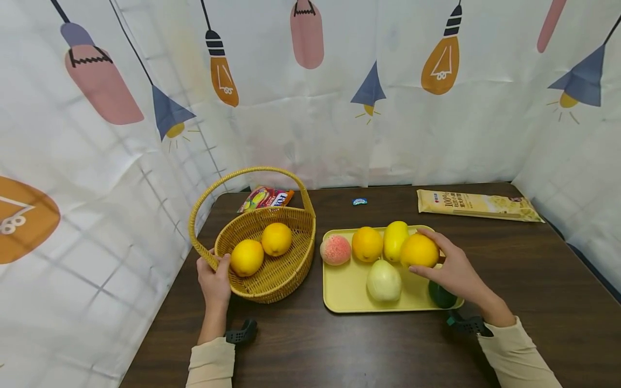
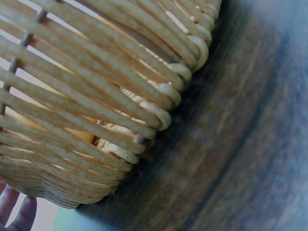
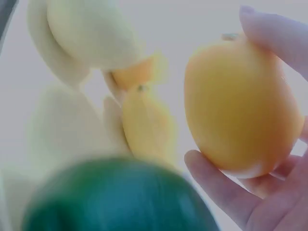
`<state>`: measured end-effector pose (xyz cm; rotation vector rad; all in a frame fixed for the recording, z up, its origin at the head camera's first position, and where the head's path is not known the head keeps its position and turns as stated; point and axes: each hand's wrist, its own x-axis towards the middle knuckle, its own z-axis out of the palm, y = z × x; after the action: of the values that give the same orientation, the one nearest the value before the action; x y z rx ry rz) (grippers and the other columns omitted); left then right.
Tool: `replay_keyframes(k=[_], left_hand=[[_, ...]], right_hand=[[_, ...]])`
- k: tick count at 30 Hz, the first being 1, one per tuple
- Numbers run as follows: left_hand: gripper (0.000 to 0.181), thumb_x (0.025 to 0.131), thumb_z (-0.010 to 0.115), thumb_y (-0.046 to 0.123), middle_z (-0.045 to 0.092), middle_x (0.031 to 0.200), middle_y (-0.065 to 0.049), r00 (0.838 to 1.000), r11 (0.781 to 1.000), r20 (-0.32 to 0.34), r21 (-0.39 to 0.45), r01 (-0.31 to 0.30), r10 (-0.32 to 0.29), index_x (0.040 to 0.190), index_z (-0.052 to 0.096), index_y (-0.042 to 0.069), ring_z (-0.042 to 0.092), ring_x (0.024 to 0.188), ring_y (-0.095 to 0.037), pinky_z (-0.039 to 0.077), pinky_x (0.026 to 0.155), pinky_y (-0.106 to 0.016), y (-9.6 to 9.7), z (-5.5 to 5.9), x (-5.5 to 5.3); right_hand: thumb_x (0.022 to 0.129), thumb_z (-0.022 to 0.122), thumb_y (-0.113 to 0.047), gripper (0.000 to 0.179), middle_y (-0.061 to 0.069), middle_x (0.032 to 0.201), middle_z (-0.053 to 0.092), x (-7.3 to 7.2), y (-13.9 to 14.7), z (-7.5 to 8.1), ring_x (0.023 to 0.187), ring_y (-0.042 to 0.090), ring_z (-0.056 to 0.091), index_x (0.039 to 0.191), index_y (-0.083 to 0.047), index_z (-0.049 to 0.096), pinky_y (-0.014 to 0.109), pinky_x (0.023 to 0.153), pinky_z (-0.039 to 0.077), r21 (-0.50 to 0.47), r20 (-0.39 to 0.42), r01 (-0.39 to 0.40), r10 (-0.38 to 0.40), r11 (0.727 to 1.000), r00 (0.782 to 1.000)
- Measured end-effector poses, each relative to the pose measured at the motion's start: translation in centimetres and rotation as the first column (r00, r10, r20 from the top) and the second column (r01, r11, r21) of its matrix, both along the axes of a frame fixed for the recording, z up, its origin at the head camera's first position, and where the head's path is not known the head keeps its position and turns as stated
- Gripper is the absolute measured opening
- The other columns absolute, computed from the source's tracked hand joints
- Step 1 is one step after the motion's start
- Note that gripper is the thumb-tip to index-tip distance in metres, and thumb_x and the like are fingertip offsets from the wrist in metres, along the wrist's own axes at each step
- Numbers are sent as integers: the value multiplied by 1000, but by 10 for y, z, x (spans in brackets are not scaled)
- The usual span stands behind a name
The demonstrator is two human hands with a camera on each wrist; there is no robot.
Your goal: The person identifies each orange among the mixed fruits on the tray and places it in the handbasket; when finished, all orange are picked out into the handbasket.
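My left hand (image 1: 214,283) grips the left side of a wicker basket (image 1: 278,275) where the handle meets the rim. Two oranges (image 1: 277,239) lie inside. In the left wrist view the woven wall (image 2: 96,86) fills much of the picture. Over the right part of a yellow tray (image 1: 346,291), my right hand (image 1: 456,271) holds an orange (image 1: 419,250) between thumb and fingers; the right wrist view shows this orange (image 3: 240,106) close up. On the tray are a peach (image 1: 336,249), another orange (image 1: 367,244), an oblong yellow fruit (image 1: 395,240), a pale green pear (image 1: 384,281) and a dark green fruit (image 1: 440,296).
Behind the basket lies a red candy bag (image 1: 264,199). A small blue packet (image 1: 359,201) sits at the back middle of the brown table (image 1: 310,345). A long yellow food package (image 1: 480,206) lies at the back right. Printed curtains (image 1: 320,118) surround the table.
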<state>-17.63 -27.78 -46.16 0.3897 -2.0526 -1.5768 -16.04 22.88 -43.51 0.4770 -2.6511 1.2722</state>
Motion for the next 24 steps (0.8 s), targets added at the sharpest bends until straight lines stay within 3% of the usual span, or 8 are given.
replay_keyframes(k=[4, 11, 24], left_hand=[[25, 96, 58, 21, 45, 135, -17, 1000, 1000, -2, 5, -3, 3, 98, 50, -3, 45, 103, -11, 36, 87, -25, -1, -3, -1], [25, 96, 58, 20, 44, 135, -21, 1000, 1000, -5, 14, 7, -7, 98, 49, -3, 45, 103, -12, 37, 86, -25, 4, 7, 5], [23, 96, 59, 19, 45, 135, -13, 1000, 1000, -25, 10, -1, 1, 97, 49, -2, 45, 106, -12, 37, 86, -26, -2, -6, -1]], right_hand=[[82, 80, -26, 78, 10, 143, 46, -3, -11, 5, 106, 17, 53, 149, -18, 39, 27, 79, 51, -22, -10, -3, 3, 1000, 1000], [81, 81, -25, 77, 8, 140, 46, -11, -41, 12, 109, 21, 51, 146, -16, 41, 33, 81, 51, -61, -53, -51, 47, 997, 997], [75, 86, -25, 71, 1, 135, 44, -17, -123, 28, 108, 21, 52, 137, -20, 50, 43, 86, 49, -147, -89, -205, 193, 968, 977]])
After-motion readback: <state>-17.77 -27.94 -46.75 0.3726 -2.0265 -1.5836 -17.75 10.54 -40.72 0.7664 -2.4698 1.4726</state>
